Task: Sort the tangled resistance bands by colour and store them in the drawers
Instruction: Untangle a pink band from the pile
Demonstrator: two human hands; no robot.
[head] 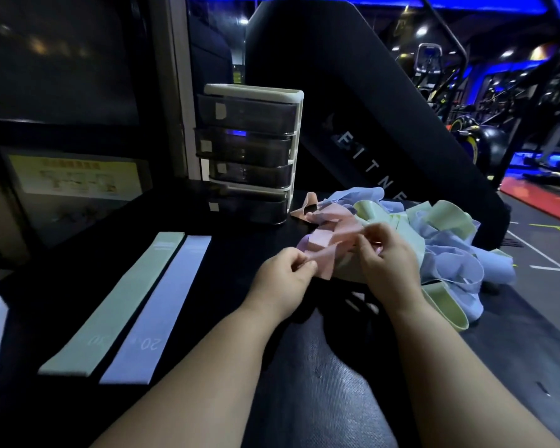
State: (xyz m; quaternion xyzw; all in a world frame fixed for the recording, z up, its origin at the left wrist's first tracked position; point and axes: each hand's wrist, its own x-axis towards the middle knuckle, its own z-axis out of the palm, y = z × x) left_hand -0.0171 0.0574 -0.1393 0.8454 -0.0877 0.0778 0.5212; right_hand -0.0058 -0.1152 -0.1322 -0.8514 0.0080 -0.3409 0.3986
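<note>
Head view: left hand [282, 279] grip, right hand [387, 258] grip pinch pink band [325, 242]; long axis left-right.

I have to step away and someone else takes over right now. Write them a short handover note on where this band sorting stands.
Left hand: pinches one end of a pink band.
Right hand: pinches the same band, nearer the pile.
Tangled pile of pale blue, green and pink bands lies at the right of the black table, beside the drawer unit.
Done: one green band and one pale blue band lie flat, side by side, at the left.
Left: free the pink band, sort the rest and store everything in the drawers. What the drawers hold cannot be told.
</note>
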